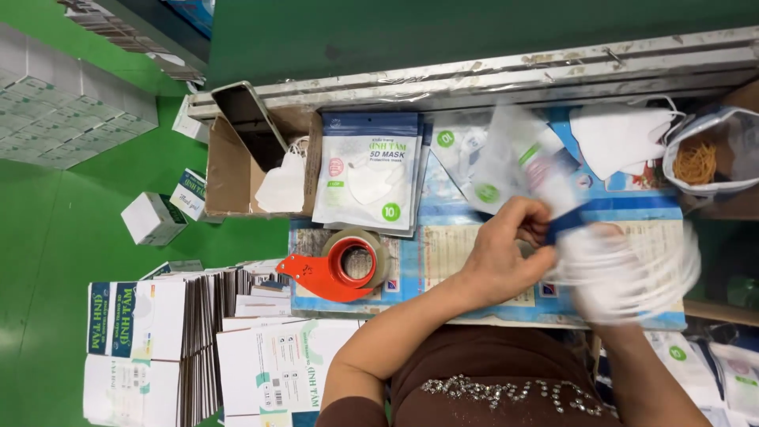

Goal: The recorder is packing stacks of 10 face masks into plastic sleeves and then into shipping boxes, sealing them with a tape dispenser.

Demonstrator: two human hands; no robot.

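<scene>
A: Starting at the left, what's there?

B: Stacks of flat white cartons (182, 348) by the green floor, an open cardboard box (237, 170) with a loose white mask (283, 186) in it, then a red tape dispenser (336, 265) on the blue printed sheet (443, 245) covering the table.

A: And the packet above the tape?

B: A sealed mask pouch (369, 170), white with a blue top strip, lying flat.

A: The hands?

B: The left hand (506, 253) is curled shut, pinching the mouth of a clear pouch (522, 162) that stands up over the middle of the table. The right hand (605, 265) is motion-blurred; it seems to grip a stack of white masks (632, 269), but how tightly I cannot tell.

A: How does that stack look?

B: Soft, white, layered, smeared by movement, just beside the pouch mouth. The pouch is thin, glossy, with a blue band and green dots.

A: What could go wrong?

B: I'd judge the masks could catch on the narrow mouth and fan out, since the film is limp. More masks (621, 134) and a bag of rubber bands (700, 162) lie at the far right.
</scene>
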